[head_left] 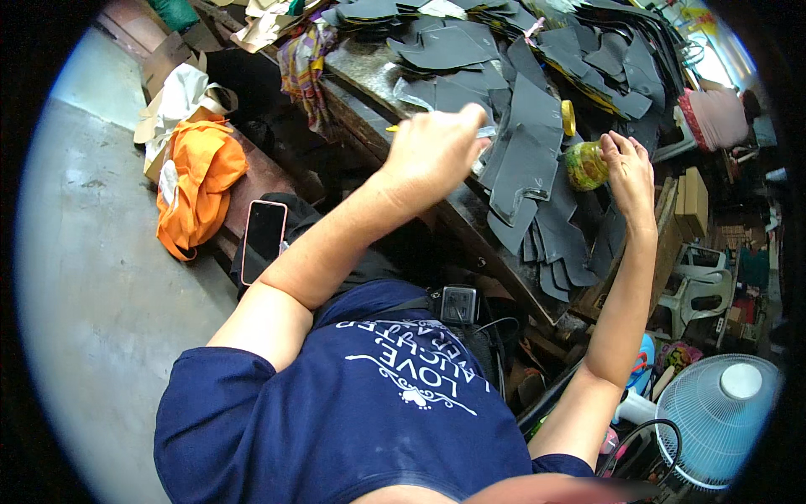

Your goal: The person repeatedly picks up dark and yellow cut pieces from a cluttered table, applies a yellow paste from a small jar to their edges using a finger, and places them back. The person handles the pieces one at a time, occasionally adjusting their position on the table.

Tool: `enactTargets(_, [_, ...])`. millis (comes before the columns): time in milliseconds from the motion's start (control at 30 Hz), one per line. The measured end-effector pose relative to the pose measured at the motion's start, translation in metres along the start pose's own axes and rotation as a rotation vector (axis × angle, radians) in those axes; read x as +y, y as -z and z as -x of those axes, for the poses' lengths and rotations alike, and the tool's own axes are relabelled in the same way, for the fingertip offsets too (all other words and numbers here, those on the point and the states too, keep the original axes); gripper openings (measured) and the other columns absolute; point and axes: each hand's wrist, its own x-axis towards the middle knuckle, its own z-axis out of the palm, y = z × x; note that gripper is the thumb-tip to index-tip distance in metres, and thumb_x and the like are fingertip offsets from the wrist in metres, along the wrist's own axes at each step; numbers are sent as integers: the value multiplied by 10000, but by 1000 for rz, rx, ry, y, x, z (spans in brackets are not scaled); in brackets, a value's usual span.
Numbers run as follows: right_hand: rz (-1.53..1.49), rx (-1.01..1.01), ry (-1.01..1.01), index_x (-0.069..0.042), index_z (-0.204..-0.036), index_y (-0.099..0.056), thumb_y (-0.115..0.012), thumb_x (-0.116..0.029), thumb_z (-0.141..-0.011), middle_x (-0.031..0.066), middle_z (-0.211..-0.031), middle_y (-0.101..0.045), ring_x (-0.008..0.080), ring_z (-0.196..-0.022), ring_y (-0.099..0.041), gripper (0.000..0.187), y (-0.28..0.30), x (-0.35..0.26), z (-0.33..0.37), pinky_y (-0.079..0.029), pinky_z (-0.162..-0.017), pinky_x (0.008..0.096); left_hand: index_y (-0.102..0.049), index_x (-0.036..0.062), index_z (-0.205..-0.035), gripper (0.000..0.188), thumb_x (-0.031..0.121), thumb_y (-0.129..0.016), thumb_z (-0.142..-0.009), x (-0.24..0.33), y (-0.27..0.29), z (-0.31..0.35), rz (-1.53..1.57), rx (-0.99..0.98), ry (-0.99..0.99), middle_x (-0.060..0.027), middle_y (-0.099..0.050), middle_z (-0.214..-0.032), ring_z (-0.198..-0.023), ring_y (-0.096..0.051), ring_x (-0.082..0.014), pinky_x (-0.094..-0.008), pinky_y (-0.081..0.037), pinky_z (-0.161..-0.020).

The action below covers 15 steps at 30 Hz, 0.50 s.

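My left hand [438, 151] is closed around a thin tool, raised over the near-left side of the workbench. Only the tool's yellow end [392, 128] and a pale bit by the fingertips show; its kind is hidden. With bent fingers, my right hand [630, 172] grips a small round jar [586, 166] smeared yellow-green, at the bench's right side. Beyond the jar stands a yellow lid or ring [568, 118]. Between my hands lie dark grey cut sheet pieces [527, 155], overlapping, some with pale marks.
More stacked dark pieces [621, 63] cover the far bench. A checked cloth [304, 67] hangs at its left corner. Left of me are an orange bag [201, 181] and a phone [264, 239]. A fan [718, 420] stands lower right, near a white plastic chair [701, 286].
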Motion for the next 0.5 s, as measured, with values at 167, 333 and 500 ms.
enactTargets(167, [-11, -54, 23, -90, -1215, -659, -340, -588, -989, 89, -1327, -600, 300, -1301, -462, 633, -3, 1, -7, -322, -1086, 409, -617, 56, -875, 379, 410, -735, -806, -26, 7, -4, -291, 26, 124, -123, -690, -754, -746, -702, -310, -418, -550, -649])
enactTargets(333, [-187, 227, 62, -134, -958, -775, -343, -591, -992, 44, -1255, -640, 255, -1245, -508, 629, 23, 10, 9, -280, -1083, 469, -598, 56, -894, 465, 487, -731, -778, -29, -2, -1, -246, -16, 149, -144, -688, -786, -795, -691, -337, -435, -542, -690])
enactTargets(500, [-204, 141, 26, -114, -923, -768, -338, -616, -983, 51, -1225, -646, 255, -1249, -507, 663, 29, 6, 36, -227, -1114, 538, -580, 67, -931, 418, 432, -734, -799, -34, -10, -3, -124, 1, 214, -157, -692, -831, -833, -682, -356, -445, -535, -707])
